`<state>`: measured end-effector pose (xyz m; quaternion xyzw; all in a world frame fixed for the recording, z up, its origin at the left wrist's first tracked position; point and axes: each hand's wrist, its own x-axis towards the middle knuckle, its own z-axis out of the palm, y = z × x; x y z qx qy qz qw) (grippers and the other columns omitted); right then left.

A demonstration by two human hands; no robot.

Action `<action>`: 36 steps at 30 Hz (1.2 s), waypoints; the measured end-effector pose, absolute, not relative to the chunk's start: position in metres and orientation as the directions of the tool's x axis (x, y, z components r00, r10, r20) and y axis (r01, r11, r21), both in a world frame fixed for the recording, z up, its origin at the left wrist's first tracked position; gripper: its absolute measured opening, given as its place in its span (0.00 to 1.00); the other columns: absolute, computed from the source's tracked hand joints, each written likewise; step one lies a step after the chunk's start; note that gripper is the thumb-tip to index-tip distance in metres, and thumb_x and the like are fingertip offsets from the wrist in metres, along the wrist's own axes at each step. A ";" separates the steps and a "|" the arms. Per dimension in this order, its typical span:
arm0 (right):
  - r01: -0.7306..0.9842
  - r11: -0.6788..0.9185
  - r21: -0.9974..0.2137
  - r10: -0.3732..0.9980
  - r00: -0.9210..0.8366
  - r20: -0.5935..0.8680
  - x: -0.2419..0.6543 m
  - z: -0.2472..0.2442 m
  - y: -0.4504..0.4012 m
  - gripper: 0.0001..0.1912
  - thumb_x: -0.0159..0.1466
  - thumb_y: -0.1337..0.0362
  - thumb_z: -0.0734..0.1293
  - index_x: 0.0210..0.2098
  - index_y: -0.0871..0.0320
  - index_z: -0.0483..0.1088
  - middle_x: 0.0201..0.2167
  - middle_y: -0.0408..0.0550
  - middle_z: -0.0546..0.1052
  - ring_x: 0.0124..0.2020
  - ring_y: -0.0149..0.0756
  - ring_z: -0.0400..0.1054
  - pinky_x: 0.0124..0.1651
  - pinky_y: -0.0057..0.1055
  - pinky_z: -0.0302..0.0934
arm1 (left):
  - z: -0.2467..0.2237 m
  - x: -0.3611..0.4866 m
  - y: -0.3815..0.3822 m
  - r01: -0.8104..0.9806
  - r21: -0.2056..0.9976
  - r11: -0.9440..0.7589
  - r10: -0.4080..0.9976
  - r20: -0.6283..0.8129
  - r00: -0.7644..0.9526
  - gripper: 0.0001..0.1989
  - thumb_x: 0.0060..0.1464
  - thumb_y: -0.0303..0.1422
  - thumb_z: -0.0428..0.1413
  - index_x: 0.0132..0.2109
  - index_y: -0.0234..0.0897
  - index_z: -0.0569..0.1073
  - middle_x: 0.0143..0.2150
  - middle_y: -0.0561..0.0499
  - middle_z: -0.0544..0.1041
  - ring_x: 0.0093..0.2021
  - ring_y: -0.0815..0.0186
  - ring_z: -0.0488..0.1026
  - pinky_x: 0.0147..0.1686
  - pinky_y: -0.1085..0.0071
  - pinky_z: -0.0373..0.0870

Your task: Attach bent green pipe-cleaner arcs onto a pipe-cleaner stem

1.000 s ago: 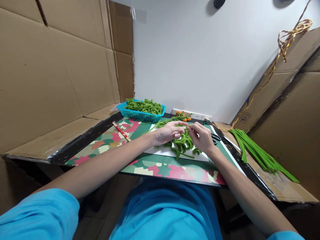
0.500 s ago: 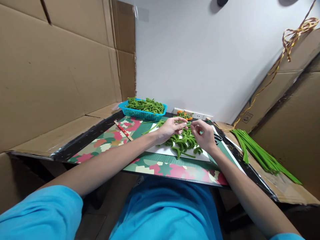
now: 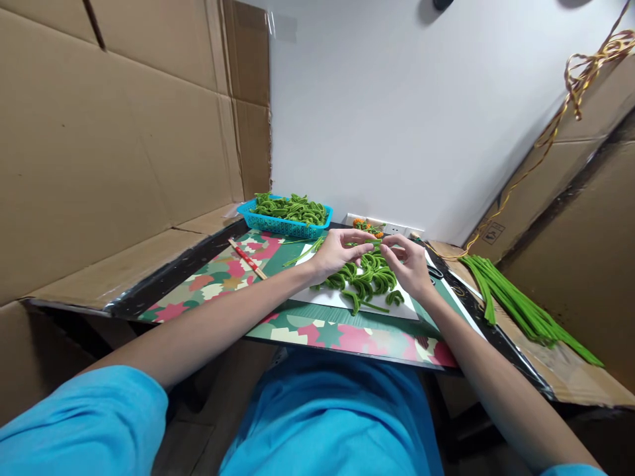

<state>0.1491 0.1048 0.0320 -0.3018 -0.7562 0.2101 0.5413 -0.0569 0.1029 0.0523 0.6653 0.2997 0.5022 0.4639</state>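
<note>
My left hand (image 3: 342,252) and my right hand (image 3: 405,261) meet over the middle of the table, fingertips almost touching. Between them is a small green fuzzy stem piece, pinched by the thumb and fingers of each hand. Under and in front of the hands, a pile of curled green fuzzy pieces (image 3: 364,283) lies on a white sheet (image 3: 322,297). One straight green piece points right from the pile's near edge, beside a small curled cluster (image 3: 395,298).
A blue basket (image 3: 292,227) of green pieces stands back left, near red-wrapped chopsticks (image 3: 247,258). Orange-tipped pieces (image 3: 368,228) lie by the wall sockets. Scissors (image 3: 434,272) and long green stems (image 3: 526,304) are at the right. Cardboard (image 3: 124,145) walls the left.
The fingers of my right hand have shifted and its fingertips have straightened a little toward the left hand. The small piece stays between the hands.
</note>
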 end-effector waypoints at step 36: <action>-0.083 0.541 -0.837 0.818 -0.180 0.547 0.134 0.043 0.096 0.22 0.59 0.44 0.78 0.30 0.58 0.77 0.22 0.45 0.78 0.17 0.34 0.70 0.20 0.33 0.70 | 0.053 -0.055 0.100 -0.091 0.945 -0.314 0.897 0.327 0.298 0.21 0.46 0.41 0.74 0.45 0.32 0.85 0.31 0.49 0.81 0.21 0.76 0.66 0.20 0.76 0.64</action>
